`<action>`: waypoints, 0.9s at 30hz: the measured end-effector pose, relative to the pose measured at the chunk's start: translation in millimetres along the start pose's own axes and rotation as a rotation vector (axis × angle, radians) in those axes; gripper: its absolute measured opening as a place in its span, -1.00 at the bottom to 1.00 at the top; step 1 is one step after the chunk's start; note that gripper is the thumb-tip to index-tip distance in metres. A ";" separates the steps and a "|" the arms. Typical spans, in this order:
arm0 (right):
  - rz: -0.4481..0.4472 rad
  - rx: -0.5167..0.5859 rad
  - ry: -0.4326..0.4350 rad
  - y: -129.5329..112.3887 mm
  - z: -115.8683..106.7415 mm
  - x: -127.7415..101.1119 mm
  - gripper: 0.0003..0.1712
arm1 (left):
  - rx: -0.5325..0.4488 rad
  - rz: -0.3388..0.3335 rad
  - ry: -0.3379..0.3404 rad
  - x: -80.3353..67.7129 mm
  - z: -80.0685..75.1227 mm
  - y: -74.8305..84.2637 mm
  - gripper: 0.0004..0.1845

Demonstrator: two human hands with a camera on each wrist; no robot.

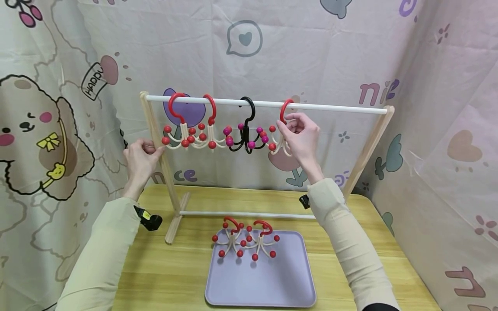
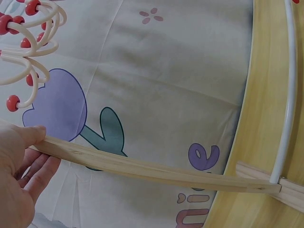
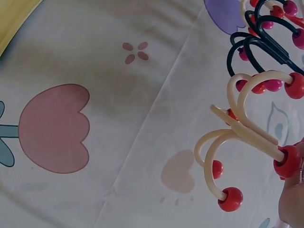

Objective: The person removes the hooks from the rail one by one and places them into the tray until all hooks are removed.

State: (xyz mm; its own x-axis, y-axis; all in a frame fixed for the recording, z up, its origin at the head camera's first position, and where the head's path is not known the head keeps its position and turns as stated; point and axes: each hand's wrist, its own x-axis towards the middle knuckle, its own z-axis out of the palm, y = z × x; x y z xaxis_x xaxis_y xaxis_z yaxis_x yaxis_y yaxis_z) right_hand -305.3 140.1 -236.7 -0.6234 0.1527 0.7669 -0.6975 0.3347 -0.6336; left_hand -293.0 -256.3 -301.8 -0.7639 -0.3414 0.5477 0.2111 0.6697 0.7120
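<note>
On the white top rail [image 1: 342, 108], a cream claw hanger [image 3: 259, 140] with red hook and red ball tips hangs furthest right. My right hand [image 1: 303, 140] pinches it at the lower end of its hook. Left of it hang a black claw hanger [image 1: 245, 136] with magenta balls and two more cream-and-red claw hangers, one [image 1: 211, 112] beside the other [image 1: 179, 110]. My left hand [image 1: 141, 159] grips the rack's left wooden post [image 2: 142, 166] between thumb and fingers. In the right wrist view, only part of the right hand shows at the edge.
A lilac tray [image 1: 260, 285] lies on the wooden table [image 1: 155, 268] in front of the rack. Two cream-and-red claw hangers, one left [image 1: 232, 239] and one right [image 1: 260, 242], rest at its far edge. The rack's lower white bar [image 1: 249, 214] runs behind them. Printed curtains enclose the table.
</note>
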 end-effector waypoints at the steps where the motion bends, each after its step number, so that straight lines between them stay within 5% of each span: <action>1: 0.000 -0.003 0.000 0.8 0.3 0.6 -0.72 | -0.001 0.000 0.000 0.0 0.0 0.0 -0.65; 27: 0.024 -0.083 0.012 -0.3 0.6 7.8 -0.81 | 0.033 -0.014 0.014 0.4 0.1 1.7 -0.67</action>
State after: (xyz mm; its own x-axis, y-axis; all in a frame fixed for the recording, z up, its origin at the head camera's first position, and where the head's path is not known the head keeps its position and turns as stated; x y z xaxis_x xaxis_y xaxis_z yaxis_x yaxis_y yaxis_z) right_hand -310.3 140.6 -230.6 -0.6353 0.1726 0.7527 -0.6502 0.4062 -0.6420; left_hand -293.0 -255.2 -300.4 -0.7580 -0.3597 0.5440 0.1803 0.6861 0.7048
